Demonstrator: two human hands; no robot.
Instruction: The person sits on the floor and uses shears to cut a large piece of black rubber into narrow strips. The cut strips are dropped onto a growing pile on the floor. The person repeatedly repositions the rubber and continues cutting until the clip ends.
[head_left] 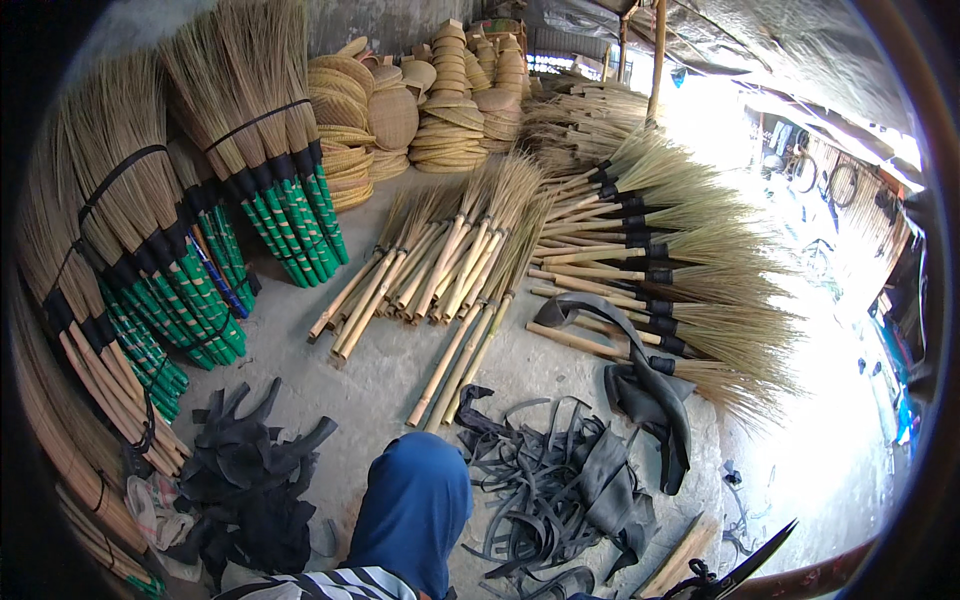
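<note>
Neither of my hands shows. My bent knee in blue cloth (pixel 412 505) rises at the lower middle, with black-and-white striped cloth (pixel 325 583) below it. Right of the knee lies a tangle of black rubber strips (pixel 545 480). To its left is a heap of wider black rubber scraps (pixel 250 480). A long curved black rubber piece (pixel 665 410) rests by the broom handles on the right. At the lower right edge a dark pointed blade (pixel 755 558) sticks up; whether anything holds it is hidden.
Brooms with bare handles (pixel 440 260) lie ahead, beside a fanned row of black-bound brooms (pixel 660 275). Green-handled brooms (pixel 290 225) lean at the left. Stacked woven baskets (pixel 440 130) stand at the back. A wooden piece (pixel 682 555) lies near the lower right.
</note>
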